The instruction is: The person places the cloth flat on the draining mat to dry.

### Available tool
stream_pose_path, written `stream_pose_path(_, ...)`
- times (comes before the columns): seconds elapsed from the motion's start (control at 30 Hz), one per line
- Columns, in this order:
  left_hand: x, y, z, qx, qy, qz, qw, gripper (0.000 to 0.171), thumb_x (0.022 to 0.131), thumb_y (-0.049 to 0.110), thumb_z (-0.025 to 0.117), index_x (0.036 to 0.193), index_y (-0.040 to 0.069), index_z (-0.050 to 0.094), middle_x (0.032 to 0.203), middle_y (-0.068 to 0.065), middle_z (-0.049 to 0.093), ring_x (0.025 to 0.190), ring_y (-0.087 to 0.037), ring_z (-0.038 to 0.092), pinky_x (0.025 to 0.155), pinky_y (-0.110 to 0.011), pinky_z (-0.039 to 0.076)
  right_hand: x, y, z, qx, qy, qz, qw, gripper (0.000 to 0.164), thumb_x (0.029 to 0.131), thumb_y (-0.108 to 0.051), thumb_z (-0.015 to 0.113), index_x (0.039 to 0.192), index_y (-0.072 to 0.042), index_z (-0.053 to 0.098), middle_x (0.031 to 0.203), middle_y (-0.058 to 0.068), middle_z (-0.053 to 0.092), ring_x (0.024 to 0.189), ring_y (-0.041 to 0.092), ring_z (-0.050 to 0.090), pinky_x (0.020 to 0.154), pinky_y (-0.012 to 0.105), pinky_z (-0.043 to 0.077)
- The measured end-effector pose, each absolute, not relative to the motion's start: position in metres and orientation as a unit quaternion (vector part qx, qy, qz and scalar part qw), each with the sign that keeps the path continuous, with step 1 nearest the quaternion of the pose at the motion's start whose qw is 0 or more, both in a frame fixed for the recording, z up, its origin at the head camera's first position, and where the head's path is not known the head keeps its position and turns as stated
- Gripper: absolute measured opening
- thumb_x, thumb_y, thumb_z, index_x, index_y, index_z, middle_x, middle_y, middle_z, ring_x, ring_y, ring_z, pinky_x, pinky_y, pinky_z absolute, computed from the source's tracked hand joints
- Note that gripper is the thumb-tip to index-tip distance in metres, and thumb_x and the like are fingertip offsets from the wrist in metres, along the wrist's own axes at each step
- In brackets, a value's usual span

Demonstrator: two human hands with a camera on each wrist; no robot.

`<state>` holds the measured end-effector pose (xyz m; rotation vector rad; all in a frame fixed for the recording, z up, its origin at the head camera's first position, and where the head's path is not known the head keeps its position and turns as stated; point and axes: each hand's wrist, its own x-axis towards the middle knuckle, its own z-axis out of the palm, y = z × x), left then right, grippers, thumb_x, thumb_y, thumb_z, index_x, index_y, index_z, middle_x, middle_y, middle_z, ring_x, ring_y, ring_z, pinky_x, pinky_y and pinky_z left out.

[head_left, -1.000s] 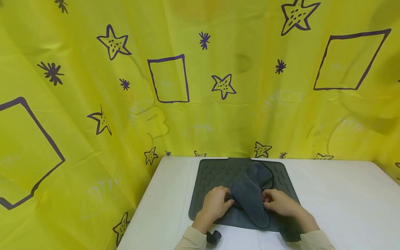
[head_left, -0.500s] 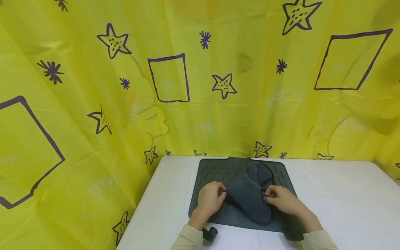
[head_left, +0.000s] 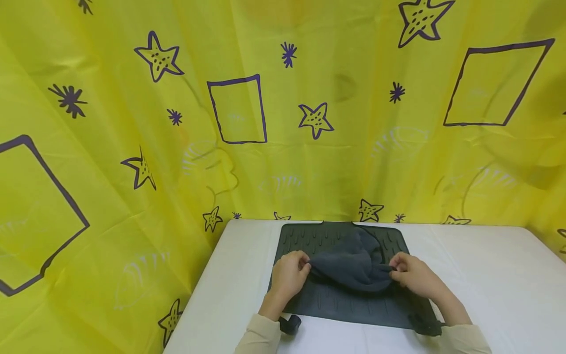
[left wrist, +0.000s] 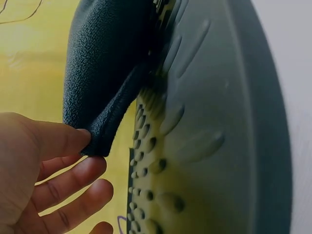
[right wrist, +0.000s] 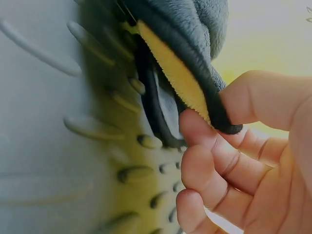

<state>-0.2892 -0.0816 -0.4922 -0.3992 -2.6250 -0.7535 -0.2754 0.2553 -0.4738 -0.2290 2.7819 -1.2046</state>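
Note:
A dark grey-blue plush cloth [head_left: 353,268] is stretched sideways between both hands, over a dark rubbery mat [head_left: 353,312] with raised drop-shaped bumps. My left hand [head_left: 288,276] pinches one corner of it between thumb and index finger; in the left wrist view the cloth [left wrist: 105,63] tapers down to that pinch. On the other side my right hand [head_left: 414,278] pinches another corner. There the cloth [right wrist: 170,24] shows a dark edging and a yellow-orange underside strip, held at the fingertips of the right hand [right wrist: 243,165]. Part of the cloth lies bunched toward the back of the mat.
The mat lies on a white table [head_left: 477,280]. Behind and to the left hangs a yellow curtain [head_left: 353,167] with stars and squares drawn on it. A black wrist-camera mount [head_left: 290,324] sits at the left wrist, another [head_left: 424,325] at the right.
Both hands have drawn apart, the left toward the left and the right toward the right. The cloth's front flap, which hung toward me, has been pulled up and spread sideways.

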Motion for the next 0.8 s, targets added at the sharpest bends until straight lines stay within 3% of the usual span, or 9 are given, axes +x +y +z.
stream_pose_path(0.23, -0.293, -0.093, -0.487, -0.128, -0.934, -0.275, 0.191, 0.004, 0.089, 0.016, 0.077, 0.09, 0.014, 0.073, 0.08, 0.003, 0.069, 0.068, -0.009, 0.059, 0.061, -0.025, 0.043, -0.275, 0.266, -0.472, -0.067, 0.898, -0.43, 0.062, 0.022, 0.097, -0.006, 0.057, 0.116, 0.005, 0.054, 0.075, 0.006, 0.059, 0.071, 0.021, 0.058, 0.062, 0.032, 0.047)
stream_pose_path(0.63, -0.292, -0.093, -0.487, -0.115, -0.934, -0.299, 0.157, 0.005, 0.092, 0.018, 0.075, 0.095, 0.017, 0.07, 0.084, 0.003, 0.07, 0.068, -0.008, 0.057, 0.061, -0.026, 0.044, -0.275, 0.268, -0.473, -0.081, 0.884, -0.453, 0.084, 0.015, 0.097, -0.003, 0.056, 0.11, 0.003, 0.061, 0.074, 0.007, 0.065, 0.068, 0.019, 0.06, 0.059, 0.031, 0.05)
stream_pose_path(0.8, -0.29, -0.092, -0.491, -0.105, -0.935, -0.318, 0.118, 0.017, 0.093, 0.017, 0.073, 0.11, 0.017, 0.067, 0.081, 0.001, 0.072, 0.065, -0.008, 0.058, 0.058, -0.027, 0.044, -0.276, 0.269, -0.475, -0.102, 0.88, -0.445, 0.128, 0.014, 0.102, -0.01, 0.056, 0.106, 0.002, 0.063, 0.082, 0.008, 0.066, 0.074, 0.021, 0.062, 0.064, 0.032, 0.052)
